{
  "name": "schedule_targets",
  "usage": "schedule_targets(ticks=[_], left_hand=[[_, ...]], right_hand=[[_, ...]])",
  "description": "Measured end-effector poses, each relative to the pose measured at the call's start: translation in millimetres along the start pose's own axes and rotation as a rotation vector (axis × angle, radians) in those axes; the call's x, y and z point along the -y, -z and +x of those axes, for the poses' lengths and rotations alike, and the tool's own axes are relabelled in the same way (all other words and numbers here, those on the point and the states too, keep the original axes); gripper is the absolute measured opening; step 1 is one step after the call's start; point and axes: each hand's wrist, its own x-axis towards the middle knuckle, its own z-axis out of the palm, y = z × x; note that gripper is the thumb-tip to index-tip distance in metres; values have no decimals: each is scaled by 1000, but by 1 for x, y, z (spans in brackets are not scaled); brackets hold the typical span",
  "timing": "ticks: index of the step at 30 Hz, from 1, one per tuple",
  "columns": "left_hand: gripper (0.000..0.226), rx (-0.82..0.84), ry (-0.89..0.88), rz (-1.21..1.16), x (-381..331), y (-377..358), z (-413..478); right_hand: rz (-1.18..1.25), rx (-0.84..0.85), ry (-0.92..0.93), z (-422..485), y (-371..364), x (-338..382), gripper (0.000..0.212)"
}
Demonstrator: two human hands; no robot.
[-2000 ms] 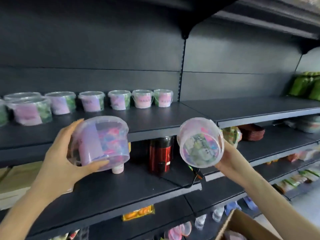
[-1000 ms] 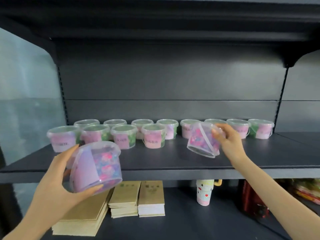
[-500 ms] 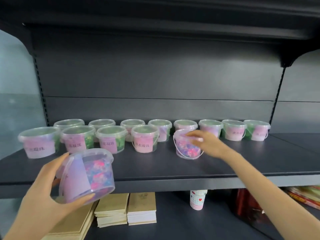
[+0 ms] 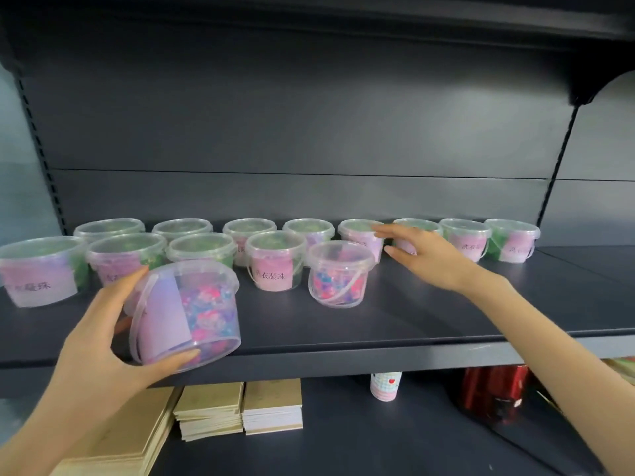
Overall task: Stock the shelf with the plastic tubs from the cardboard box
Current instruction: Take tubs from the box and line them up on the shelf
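1. At the far left, the front-left tub (image 4: 37, 269) stands upright on the shelf (image 4: 429, 321). It begins a front row (image 4: 201, 249) of five tubs. Behind it, a back row (image 4: 182, 228) of eight runs along the rear panel.
2. Your left hand (image 4: 99, 341) grips the held tub (image 4: 187, 310), thumb under its base and fingers curled round its far side. The tub is tilted and hangs over the shelf's front edge, so it is not yet set down. I judge it to be the next one to place.
3. Further right stands the labelled tub (image 4: 275, 266), then the bead tub (image 4: 338, 274), which ends the front row. It is upright with its handle hanging down, and neither hand touches it. That one looks done, though its label does not face you.
4. Your right hand (image 4: 426, 257) holds nothing; its fingers are straight and spread, palm down. The fingertips reach a back-row tub (image 4: 360, 231), but I cannot tell whether they touch it.
5. The back row carries on to the far-right tub (image 4: 512, 240), while the front row stops short, so there seems to be room for more in front.
6. The cardboard box is out of view, so you cannot tell from here how many tubs remain.
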Motion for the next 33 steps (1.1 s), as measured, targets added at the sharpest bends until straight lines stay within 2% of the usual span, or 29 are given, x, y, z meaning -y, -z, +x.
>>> schedule_targets(ticks=[3, 4, 8, 12, 14, 17, 20, 26, 33], left_hand=[[98, -2, -14, 3, -1, -3, 3], [97, -4, -15, -27, -2, -4, 4], [93, -11, -18, -66, -1, -6, 5], [89, -5, 46, -20, 12, -6, 6], [93, 4, 54, -19, 22, -6, 5], [100, 35, 108, -50, 33, -5, 5], [94, -11, 87, -10, 27, -7, 3], [91, -18, 90, -43, 15, -8, 4], [92, -2, -10, 31, -32, -16, 10]], right_hand=[[-1, 216, -5, -2, -14, -16, 51], [-33, 231, -5, -3, -22, -21, 54], [-277, -108, 113, 4, -40, -28, 40], [-502, -189, 80, 16, -42, -19, 41], [-439, -176, 62, 20, -41, -14, 39], [-204, -20, 4, 23, -35, -14, 38], [-136, 70, -49, 24, -33, -30, 47], [42, 23, -2, 28, -45, -47, 38], [19, 58, -47, 43, -60, -33, 39]])
